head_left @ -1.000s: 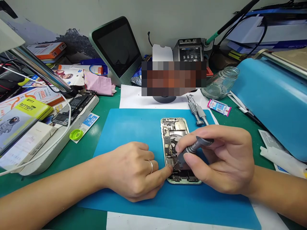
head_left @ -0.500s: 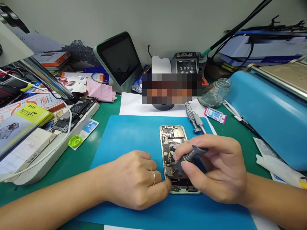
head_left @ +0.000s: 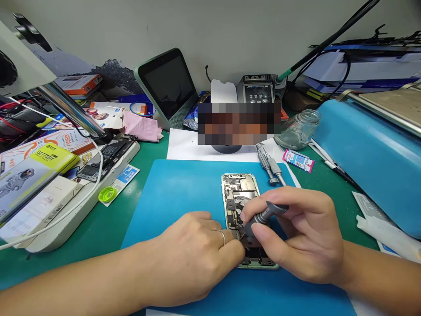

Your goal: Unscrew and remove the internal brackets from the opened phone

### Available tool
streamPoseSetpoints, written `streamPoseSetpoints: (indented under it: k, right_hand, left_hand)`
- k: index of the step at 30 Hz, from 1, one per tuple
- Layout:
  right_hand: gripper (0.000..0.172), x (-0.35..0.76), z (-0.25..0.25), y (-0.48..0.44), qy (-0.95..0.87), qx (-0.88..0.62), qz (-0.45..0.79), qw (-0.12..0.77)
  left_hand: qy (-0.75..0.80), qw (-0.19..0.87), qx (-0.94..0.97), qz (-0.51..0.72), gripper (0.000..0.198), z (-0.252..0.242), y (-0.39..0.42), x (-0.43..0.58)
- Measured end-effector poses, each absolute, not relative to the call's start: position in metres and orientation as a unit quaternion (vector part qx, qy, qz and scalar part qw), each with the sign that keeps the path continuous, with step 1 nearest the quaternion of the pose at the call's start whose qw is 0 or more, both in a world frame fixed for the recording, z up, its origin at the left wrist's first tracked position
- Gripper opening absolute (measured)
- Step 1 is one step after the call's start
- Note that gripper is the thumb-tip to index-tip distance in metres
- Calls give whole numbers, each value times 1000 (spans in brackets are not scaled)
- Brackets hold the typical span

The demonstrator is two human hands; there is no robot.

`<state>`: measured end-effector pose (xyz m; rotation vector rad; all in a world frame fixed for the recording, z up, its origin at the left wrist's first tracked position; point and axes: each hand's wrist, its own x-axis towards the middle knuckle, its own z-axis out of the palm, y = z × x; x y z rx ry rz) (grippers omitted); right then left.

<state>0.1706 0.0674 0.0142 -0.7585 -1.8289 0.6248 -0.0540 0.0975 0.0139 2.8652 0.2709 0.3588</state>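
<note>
An opened smartphone (head_left: 232, 204) lies on the blue mat (head_left: 184, 184), its circuit board and inner parts showing. My right hand (head_left: 305, 237) pinches a short dark grey screwdriver (head_left: 263, 217) between thumb and fingers, slanted over the phone's middle. The tool's tip is hard to make out. With its fingers curled and a ring on one of them, my left hand (head_left: 200, 254) rests over the phone's lower left edge. Its fingertips are close to the screwdriver's lower end, and whatever they pinch, if anything, is hidden.
Two metal screwdrivers (head_left: 270, 166) lie at the mat's far edge, near a glass jar (head_left: 301, 129). On the left are a white power strip (head_left: 125, 160), another opened phone (head_left: 108, 156) and a green cap (head_left: 107, 194). A blue machine (head_left: 371, 162) stands at the right.
My left hand has slid right and farther over the phone, nearer the screwdriver. My right hand keeps its grip on the tool in about the same place. The whole view has shifted slightly.
</note>
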Motion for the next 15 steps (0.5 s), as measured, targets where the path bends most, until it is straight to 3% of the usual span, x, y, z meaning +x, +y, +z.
streamPoseSetpoints:
  k: [15]
  right_hand:
    - [61,171,15,68,-758,-319,251,510]
  left_hand:
    - [138,114,980,86,14,4,87,-50]
